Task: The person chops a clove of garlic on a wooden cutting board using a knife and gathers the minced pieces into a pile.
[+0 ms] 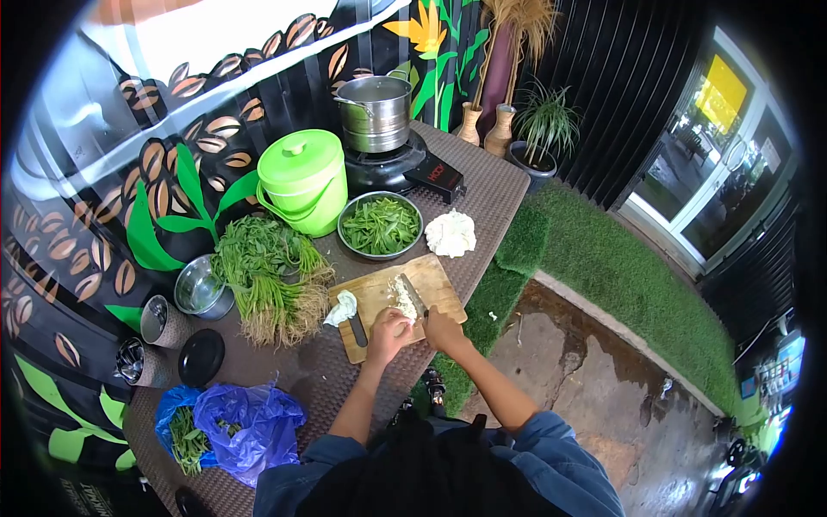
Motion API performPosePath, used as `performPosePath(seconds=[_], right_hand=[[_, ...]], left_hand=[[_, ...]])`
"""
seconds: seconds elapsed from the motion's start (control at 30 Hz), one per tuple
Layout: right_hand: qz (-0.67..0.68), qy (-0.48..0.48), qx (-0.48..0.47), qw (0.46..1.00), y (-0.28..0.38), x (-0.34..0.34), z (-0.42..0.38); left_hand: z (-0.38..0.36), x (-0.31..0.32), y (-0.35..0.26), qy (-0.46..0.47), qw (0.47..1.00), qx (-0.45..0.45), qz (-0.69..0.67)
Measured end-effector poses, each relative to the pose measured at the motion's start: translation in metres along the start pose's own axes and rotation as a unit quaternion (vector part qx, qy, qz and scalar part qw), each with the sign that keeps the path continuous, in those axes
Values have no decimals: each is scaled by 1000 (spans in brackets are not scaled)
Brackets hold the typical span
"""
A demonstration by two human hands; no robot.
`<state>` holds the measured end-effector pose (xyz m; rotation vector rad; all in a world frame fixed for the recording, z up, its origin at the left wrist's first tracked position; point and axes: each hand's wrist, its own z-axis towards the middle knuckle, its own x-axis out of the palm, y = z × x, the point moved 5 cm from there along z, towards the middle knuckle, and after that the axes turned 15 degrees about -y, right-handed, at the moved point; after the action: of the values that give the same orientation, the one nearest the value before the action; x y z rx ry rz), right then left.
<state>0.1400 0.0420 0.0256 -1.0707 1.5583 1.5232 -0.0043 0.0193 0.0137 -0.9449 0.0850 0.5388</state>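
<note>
On the wooden cutting board [380, 291], my right hand [445, 330] is closed around the handle of a knife [413, 296], its blade pointing away from me. Chopped white pieces [398, 293] lie along the left side of the blade. My left hand [389, 334] is at the board's near edge, beside the knife, its fingers pinched together on a small white piece that is mostly hidden. Left of it, a dark handle [358, 329] rests on the board, partly beneath a crumpled white bag [343, 308].
Leafy greens [271, 267] with roots lie left of the board. Behind it are a bowl of cut leaves [380, 225], a white bundle [450, 233], a green lidded bucket [301, 181] and a pot [374, 116] on a stove. Blue plastic bags [250, 431] sit front left.
</note>
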Motion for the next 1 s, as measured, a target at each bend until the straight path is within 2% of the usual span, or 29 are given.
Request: performPosePath(seconds=[0.1,0.2,0.37,0.6,0.73,0.77,0.93,1.0], right_hand=[[25,-84,33,996,5,16,-34],[57,-94,45,993,2,28,-33],[30,-40,13,999,0,0,-21],[40,-105,63,992,10,25,-40],[28,-90,37,995,7,13,-23],[23,-62,52,996,5,12,-24],[37,-68,82,994,16,31,-49],[52,-152,67,985,17,30,-43]], left_hand=[[1,0,3,3,1000,3,11],[-2,-1,1,3,1000,-6,29],[0,0,2,-4,1000,9,11],[0,-2,2,-13,999,-6,32],[2,-2,2,-6,999,5,31],[2,-3,2,-10,999,14,27],[0,-5,-3,-15,999,-3,39],[1,-4,-2,-24,999,3,32]])
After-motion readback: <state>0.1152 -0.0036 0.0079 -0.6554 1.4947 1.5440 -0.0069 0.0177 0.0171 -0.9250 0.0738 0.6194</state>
